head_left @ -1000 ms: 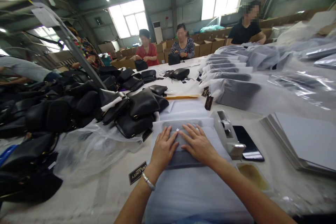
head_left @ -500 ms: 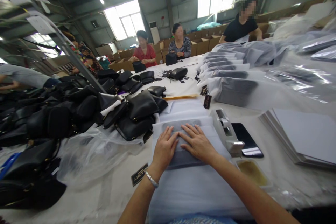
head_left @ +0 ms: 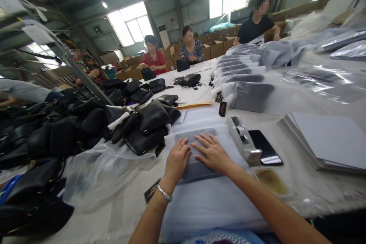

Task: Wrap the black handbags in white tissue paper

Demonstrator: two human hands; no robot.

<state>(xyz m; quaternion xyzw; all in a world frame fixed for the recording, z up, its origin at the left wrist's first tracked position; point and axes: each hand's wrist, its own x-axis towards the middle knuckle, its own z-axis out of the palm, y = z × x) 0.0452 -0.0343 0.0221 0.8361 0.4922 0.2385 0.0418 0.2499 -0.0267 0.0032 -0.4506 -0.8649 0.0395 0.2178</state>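
A dark flat bag (head_left: 200, 172) lies under thin white tissue paper (head_left: 211, 202) in front of me. My left hand (head_left: 177, 157) rests flat on its left part, fingers stretched out. My right hand (head_left: 212, 153) lies on the right part with its fingers spread, the two hands' fingertips close together. A black tag with gold lettering (head_left: 151, 190) sticks out beside my left wrist. Right of the paper stands a grey tape dispenser (head_left: 243, 141), with a black phone (head_left: 264, 148) beside it.
Black bags (head_left: 154, 116) are heaped at the left, near a crumpled clear plastic bag (head_left: 94, 175). Wrapped bags (head_left: 248, 95) stand in a row at the back right. Grey-white boards (head_left: 328, 141) are stacked at the right, near a small yellowish dish (head_left: 271, 182). Several people work beyond.
The view has shifted slightly. Both hands stay on the paper-covered bag; the left fingers have drawn slightly closer together.
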